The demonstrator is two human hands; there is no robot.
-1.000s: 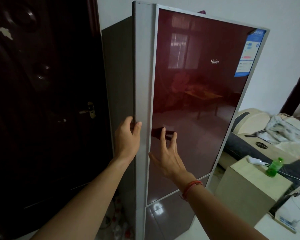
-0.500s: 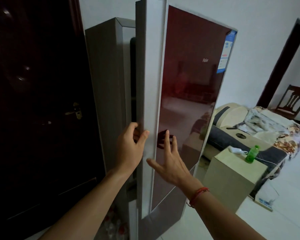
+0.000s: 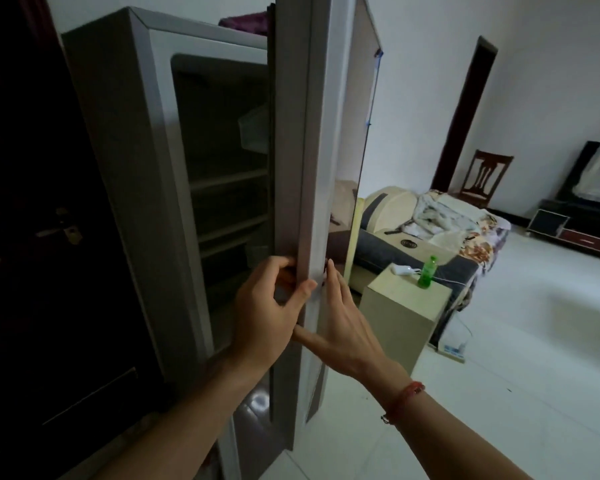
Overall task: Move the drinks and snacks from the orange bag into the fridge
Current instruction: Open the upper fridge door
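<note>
My left hand [image 3: 267, 317] is clamped on the fridge door [image 3: 312, 168] edge, right hand [image 3: 343, 327] flat and open against it; a loose hold could let it swing back.

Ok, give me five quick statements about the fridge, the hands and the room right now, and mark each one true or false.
1. The upper fridge door stands open, showing shelves inside. True.
2. The left hand grips the door's edge. True.
3. The right hand holds a green bottle. False: the green bottle stands on the beige cabinet, and the right hand rests on the door.
4. The orange bag sits on a fridge shelf. False: no orange bag is in view.
5. A red cord bracelet is on the left wrist. False: it is on the right wrist.
</note>
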